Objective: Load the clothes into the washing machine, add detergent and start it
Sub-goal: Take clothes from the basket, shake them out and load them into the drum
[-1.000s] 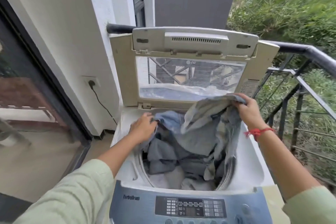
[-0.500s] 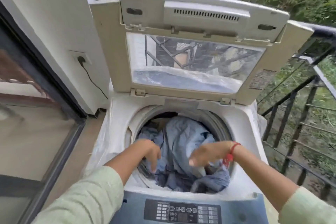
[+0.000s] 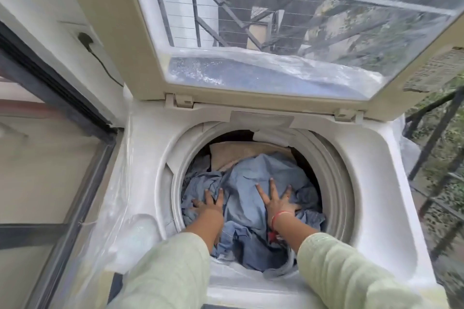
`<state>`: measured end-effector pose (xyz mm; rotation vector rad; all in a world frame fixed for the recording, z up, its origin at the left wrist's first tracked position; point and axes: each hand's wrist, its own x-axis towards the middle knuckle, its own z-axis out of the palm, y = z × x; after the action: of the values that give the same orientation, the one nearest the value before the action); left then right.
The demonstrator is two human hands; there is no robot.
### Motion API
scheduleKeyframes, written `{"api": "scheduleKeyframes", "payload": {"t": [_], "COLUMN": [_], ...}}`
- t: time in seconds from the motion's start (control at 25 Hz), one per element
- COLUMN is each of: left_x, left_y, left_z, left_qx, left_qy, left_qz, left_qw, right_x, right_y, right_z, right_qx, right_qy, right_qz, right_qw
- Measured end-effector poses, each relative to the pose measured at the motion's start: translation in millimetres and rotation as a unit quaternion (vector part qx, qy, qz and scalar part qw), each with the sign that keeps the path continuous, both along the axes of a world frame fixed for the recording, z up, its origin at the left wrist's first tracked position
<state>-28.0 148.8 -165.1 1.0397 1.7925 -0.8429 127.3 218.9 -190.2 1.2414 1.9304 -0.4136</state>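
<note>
since half a second ago both hands have sunk deeper into the drum (image 3: 335,173) and the view has closed in on the washing machine (image 3: 140,158). the left hand (image 3: 207,204) lies flat on the blue clothes (image 3: 251,180) at the drum's left side, its fingers (image 3: 221,195) straight, gripping nothing. the right hand (image 3: 277,202), a red thread (image 3: 280,215) at its wrist, presses the pile near the middle, fingers spread wide and released. a beige cloth (image 3: 241,152) lies at the back under the blue pieces. the lid (image 3: 276,32) stands raised behind; a plug (image 3: 84,37) sits in the wall at left
</note>
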Motion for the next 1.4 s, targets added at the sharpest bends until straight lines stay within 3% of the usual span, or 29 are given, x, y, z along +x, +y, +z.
{"api": "scheduleKeyframes", "payload": {"t": [0.12, 0.24, 0.36, 0.44, 0.52, 0.6, 0.64, 0.68, 0.72, 0.88, 0.96, 1.08, 1.24, 1.4], "left_x": [-19, -32, -42, -59, -88, -124, -142, -162, -181, -212, -211, -209, -215, -221], "left_y": [26, 35, 5, -39, -111, -201, -244, -295, -350, -516, -577, -621, -602, -553], "left_z": [17, 71, 134, 178, 215, 232, 225, 208, 183, 88, 57, 17, -51, -145], "left_qx": [0.021, 0.135, 0.297, 0.448, 0.614, 0.726, 0.747, 0.74, 0.704, 0.492, 0.403, 0.326, 0.304, 0.306], "left_qy": [-0.031, -0.021, -0.031, -0.057, -0.068, -0.039, -0.016, 0.005, 0.024, 0.067, 0.07, 0.038, -0.037, -0.097], "left_qz": [-0.029, -0.096, -0.097, -0.055, 0.028, 0.114, 0.15, 0.192, 0.24, 0.321, 0.346, 0.382, 0.357, 0.284], "left_qw": [0.999, 0.986, 0.949, 0.891, 0.786, 0.677, 0.647, 0.645, 0.668, 0.806, 0.844, 0.864, 0.882, 0.904], "right_x": [6, -3, -32, -55, -75, -93, -103, -119, -140, -217, -246, -268, -267, -264], "right_y": [16, 26, 19, -17, -84, -159, -190, -222, -257, -357, -388, -406, -418, -417], "right_z": [5, 44, 117, 179, 237, 280, 291, 291, 283, 193, 130, 54, -29, -123], "right_qx": [0.032, -0.026, -0.05, -0.038, -0.068, -0.125, -0.167, -0.218, -0.257, -0.289, -0.268, -0.218, -0.167, -0.149], "right_qy": [0.024, 0.047, 0.214, 0.398, 0.554, 0.635, 0.647, 0.644, 0.631, 0.561, 0.512, 0.412, 0.263, 0.175], "right_qz": [-0.041, -0.081, -0.147, -0.199, -0.224, -0.214, -0.201, -0.182, -0.164, -0.199, -0.266, -0.313, -0.181, -0.086], "right_qw": [0.998, 0.995, 0.964, 0.895, 0.799, 0.732, 0.716, 0.71, 0.713, 0.749, 0.772, 0.828, 0.933, 0.969]}}
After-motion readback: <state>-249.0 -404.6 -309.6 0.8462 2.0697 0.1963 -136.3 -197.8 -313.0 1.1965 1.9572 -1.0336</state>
